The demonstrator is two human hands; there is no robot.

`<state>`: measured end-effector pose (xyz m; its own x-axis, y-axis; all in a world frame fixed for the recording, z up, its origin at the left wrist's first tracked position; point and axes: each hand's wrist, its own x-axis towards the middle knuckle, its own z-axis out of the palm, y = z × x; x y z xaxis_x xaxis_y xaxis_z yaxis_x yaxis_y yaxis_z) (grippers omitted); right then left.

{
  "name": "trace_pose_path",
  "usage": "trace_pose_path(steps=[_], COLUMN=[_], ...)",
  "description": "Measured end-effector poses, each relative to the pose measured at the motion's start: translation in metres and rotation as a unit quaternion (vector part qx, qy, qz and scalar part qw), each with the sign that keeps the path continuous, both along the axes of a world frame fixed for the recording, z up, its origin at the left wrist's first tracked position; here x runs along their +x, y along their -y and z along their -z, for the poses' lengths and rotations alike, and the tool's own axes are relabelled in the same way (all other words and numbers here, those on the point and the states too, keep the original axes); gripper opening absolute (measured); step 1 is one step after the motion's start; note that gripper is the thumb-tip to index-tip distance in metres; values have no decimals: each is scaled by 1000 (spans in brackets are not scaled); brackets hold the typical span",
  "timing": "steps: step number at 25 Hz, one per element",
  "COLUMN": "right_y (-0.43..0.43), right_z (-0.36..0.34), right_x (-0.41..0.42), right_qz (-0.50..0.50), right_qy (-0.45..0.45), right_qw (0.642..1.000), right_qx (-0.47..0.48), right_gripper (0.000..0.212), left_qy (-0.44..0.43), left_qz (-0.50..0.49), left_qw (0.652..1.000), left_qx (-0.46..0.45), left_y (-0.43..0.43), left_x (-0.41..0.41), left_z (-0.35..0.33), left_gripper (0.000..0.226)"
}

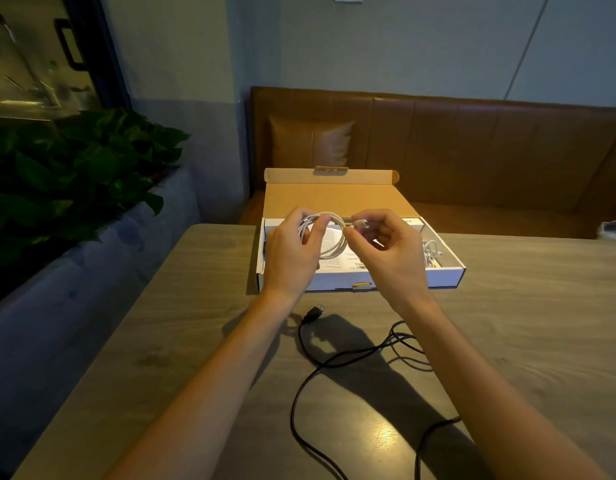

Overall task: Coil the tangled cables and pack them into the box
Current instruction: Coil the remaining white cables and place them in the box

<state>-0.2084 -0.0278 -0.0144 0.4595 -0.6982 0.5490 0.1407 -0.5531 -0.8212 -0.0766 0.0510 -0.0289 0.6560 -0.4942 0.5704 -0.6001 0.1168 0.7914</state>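
Observation:
A white cable [334, 249] is wound into a coil that I hold above the open cardboard box [445, 274]. My left hand [292, 251] grips the coil's left side with thumb and fingers. My right hand [389, 251] pinches the cable's plug end at the coil's upper right. A black cable [311, 362] with a USB plug lies loose and tangled on the table, in front of the box and under my forearms. Another white cable [430, 252] lies inside the box at its right end.
The box's lid [330, 197] stands open at the far side, and a printed sheet [334, 237] lies inside. The wooden table [524, 323] stretches to the right. A brown bench seat [472, 150] is behind it, and leafy plants [74, 174] are at the left.

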Motion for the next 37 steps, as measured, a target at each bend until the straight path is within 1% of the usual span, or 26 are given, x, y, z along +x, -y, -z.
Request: trace_pose_path(steps=[1,2,4,5,6,9,11,13,14,15,17,18,19,20,21,22,24,26,28,29,30,31,33,35,37], right_y=[-1,-1,-1,-1,-1,-1,1,3,3,2,0,1,3,6,10,14,19,20,21,22,23,25,28,30,34], right_z=[2,5,10,13,16,21,24,23,22,19,11,7,4,1,-2,-4,-5,-6,-8,-9,-10,-9,-4,1,2], right_x=[1,2,3,3,4,7,8,8,7,7,7,6,4,1,-2,-4,-8,-8,-8,-8,-8,-8,-7,-7,-9], right_qz=[0,12,60,84,101,115,95,72,58,40,-10,-47,-88,-118,-128,-123,-94,-83,-98,-111,-124,-132,-123,-104,-107], right_qy=[2,-3,-27,-41,-53,-89,-108,-113,-106,-96,-70,-55,-44,-48,-71,-102,-161,-210,-253,-261,-261,-257,-244,-219,-177], right_qw=[1000,999,983,968,956,934,933,947,959,975,997,996,985,970,960,958,958,946,930,926,922,920,919,921,923], right_qx=[-13,-46,-171,-231,-271,-327,-329,-293,-255,-198,-39,51,140,208,239,238,217,234,247,251,257,266,286,306,324], right_gripper=[17,19,23,25,27,29,30,28,26,23,17,16,21,28,31,29,19,13,11,11,12,14,15,14,15], left_qy=[-28,-58,-89,-89,-88,-96,-117,-148,-158,-163,-168,-168,-165,-163,-160,-154,-124,-69,16,45,48,26,-73,-187,-273], left_qz=[11,21,19,11,7,23,41,66,77,88,114,132,152,171,187,198,201,181,134,112,98,94,127,192,242], left_qw=[999,998,994,994,994,993,990,986,984,982,979,977,974,971,968,967,968,975,985,988,991,993,986,955,919], left_qx=[-13,-28,-57,-65,-69,-70,-62,-46,-35,-24,-3,8,19,30,41,54,84,105,105,93,78,68,83,126,149], left_y=[0,1,4,5,6,8,7,7,6,5,4,3,3,3,3,3,2,2,4,6,7,7,6,4,3], left_x=[-1,-4,-11,-16,-22,-31,-29,-25,-24,-22,-19,-19,-18,-17,-16,-16,-15,-15,-13,-12,-12,-11,-9,-2,6], left_z=[-1,-2,-1,1,2,6,4,0,-1,-1,-1,-1,0,0,0,0,2,5,10,11,11,9,5,3,2], left_gripper=[26,24,19,15,13,15,13,11,12,13,15,16,18,20,21,21,18,16,16,17,17,17,17,20,20])
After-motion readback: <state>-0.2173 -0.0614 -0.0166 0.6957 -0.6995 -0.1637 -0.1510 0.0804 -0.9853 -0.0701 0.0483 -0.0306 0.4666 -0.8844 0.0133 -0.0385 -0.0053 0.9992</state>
